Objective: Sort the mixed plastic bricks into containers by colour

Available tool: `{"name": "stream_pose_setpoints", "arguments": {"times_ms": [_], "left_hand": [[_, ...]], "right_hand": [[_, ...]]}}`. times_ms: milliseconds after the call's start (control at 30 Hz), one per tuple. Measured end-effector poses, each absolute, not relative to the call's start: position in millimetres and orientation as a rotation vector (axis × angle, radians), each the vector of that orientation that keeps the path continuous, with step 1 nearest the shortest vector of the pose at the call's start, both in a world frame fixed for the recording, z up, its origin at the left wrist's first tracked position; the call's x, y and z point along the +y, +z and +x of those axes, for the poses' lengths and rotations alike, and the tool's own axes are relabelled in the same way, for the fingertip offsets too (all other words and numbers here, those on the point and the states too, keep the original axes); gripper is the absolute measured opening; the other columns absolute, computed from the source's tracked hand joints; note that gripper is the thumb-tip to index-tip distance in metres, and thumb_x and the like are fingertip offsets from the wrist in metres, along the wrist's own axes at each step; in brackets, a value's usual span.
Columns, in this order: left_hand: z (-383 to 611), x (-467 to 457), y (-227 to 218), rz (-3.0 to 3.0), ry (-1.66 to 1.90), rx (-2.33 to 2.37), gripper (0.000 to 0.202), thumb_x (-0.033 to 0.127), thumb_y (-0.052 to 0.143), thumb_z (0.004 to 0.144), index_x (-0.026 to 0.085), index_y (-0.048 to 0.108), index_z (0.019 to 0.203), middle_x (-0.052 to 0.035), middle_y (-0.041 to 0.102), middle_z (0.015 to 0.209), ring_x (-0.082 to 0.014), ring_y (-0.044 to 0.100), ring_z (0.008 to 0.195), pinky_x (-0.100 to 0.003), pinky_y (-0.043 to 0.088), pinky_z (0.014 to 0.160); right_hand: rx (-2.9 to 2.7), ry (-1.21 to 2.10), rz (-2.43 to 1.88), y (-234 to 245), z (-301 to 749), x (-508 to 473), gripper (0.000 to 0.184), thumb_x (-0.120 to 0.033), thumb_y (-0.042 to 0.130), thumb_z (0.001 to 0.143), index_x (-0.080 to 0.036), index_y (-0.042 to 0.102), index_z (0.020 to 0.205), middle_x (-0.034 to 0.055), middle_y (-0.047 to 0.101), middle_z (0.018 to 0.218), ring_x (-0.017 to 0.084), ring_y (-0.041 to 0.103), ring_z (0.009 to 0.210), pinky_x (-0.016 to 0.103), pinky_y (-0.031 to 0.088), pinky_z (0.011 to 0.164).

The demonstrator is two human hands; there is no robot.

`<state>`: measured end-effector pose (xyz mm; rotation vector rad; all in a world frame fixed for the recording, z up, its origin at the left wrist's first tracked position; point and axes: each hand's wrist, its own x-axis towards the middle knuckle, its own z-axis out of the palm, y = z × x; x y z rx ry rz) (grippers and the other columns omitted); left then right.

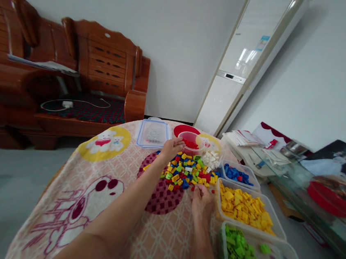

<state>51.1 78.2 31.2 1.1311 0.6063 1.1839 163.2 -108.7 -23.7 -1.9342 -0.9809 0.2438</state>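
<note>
My left hand [172,149] reaches to the left rim of a pinkish bowl [195,152], fingers stretched out and nothing seen in them. Red toy bricks [191,144] lie in that bowl. Below it, a loose pile of mixed toy bricks [184,170] in yellow, green, blue and red spreads over the cloth. At the pile's near edge, my right hand [203,199] has its fingers curled in a pinch. A small red brick [193,188] shows at its fingertips, partly hidden. White bricks [210,160] form a heap right of the pile.
Along the right stand clear boxes of blue bricks [236,174], yellow bricks [242,204] and green bricks [242,252]. A blue-rimmed lidded box [153,134] and a red lid [185,129] lie at the back of the cloth-covered table [161,243]. A glass table [293,187] adjoins on the right.
</note>
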Motion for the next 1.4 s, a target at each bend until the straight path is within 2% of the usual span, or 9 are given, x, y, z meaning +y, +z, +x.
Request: {"name": "stream_pose_setpoints", "arguments": {"times_ms": [100,233,333,433,667,900,1067,1400], "left_hand": [[40,73,39,1.407,1.033,0.731,0.043,0.017,0.069,0.07,0.01,0.065,0.112,-0.0079,0.074,0.096,-0.0171,0.069,0.087,-0.027,0.055,0.076],[30,52,51,1.683,0.535,0.668,0.03,0.023,0.067,0.073,0.012,0.072,0.1,-0.0046,0.073,0.073,-0.0132,0.066,0.064,-0.022,0.053,0.061],[30,40,49,1.769,0.253,0.624,0.028,0.022,0.067,0.072,0.014,0.074,0.097,-0.0032,0.071,0.066,-0.0129,0.065,0.06,-0.021,0.051,0.057],[30,39,42,1.915,0.118,0.674,0.026,0.016,0.066,0.066,0.014,0.077,0.09,-0.0007,0.068,0.058,-0.0123,0.06,0.052,-0.021,0.048,0.053],[3,58,41,2.092,0.138,0.872,0.018,0.014,0.064,0.059,0.016,0.077,0.071,0.0006,0.067,0.056,-0.0108,0.056,0.052,-0.018,0.041,0.05],[-22,70,45,2.028,0.177,0.994,0.02,0.025,0.063,0.057,0.017,0.076,0.07,0.0011,0.062,0.052,-0.0107,0.051,0.05,-0.019,0.035,0.047],[-26,68,51,2.035,0.269,1.045,0.018,0.025,0.065,0.057,0.016,0.075,0.069,0.0014,0.061,0.051,-0.0109,0.052,0.05,-0.019,0.036,0.049],[-11,68,43,2.407,0.128,1.216,0.006,0.017,0.072,0.051,0.019,0.072,0.056,0.0012,0.062,0.053,-0.0128,0.052,0.054,-0.023,0.034,0.054]], "right_hand": [[-0.989,0.242,-1.907,-28,165,-108,0.039,-0.039,0.043,0.08,-0.019,0.074,0.092,0.0082,0.073,0.081,0.022,0.064,0.071,0.029,0.043,0.062],[-1.001,0.237,-1.885,-29,165,-108,0.038,-0.04,0.043,0.081,-0.019,0.074,0.093,0.0083,0.074,0.085,0.022,0.064,0.072,0.029,0.043,0.062],[-0.999,0.246,-1.9,-29,165,-108,0.039,-0.04,0.043,0.081,-0.019,0.073,0.093,0.0083,0.074,0.086,0.022,0.064,0.072,0.029,0.043,0.062],[-1.001,0.231,-1.907,-28,166,-108,0.039,-0.04,0.044,0.08,-0.018,0.074,0.093,0.0086,0.074,0.085,0.022,0.064,0.073,0.029,0.044,0.064],[-0.998,0.252,-1.904,-30,166,-108,0.04,-0.04,0.043,0.081,-0.018,0.073,0.093,0.0086,0.073,0.083,0.022,0.064,0.069,0.029,0.043,0.062],[-1.002,0.246,-1.906,-29,166,-109,0.037,-0.04,0.044,0.081,-0.019,0.073,0.091,0.0073,0.073,0.078,0.022,0.064,0.069,0.029,0.043,0.061],[-1.006,0.233,-1.909,-28,165,-110,0.037,-0.04,0.044,0.081,-0.019,0.073,0.092,0.0073,0.073,0.078,0.022,0.064,0.069,0.029,0.043,0.06],[-1.003,0.221,-1.896,-30,167,-108,0.04,-0.04,0.044,0.08,-0.017,0.074,0.093,0.0086,0.073,0.082,0.022,0.064,0.071,0.03,0.045,0.063]]}}
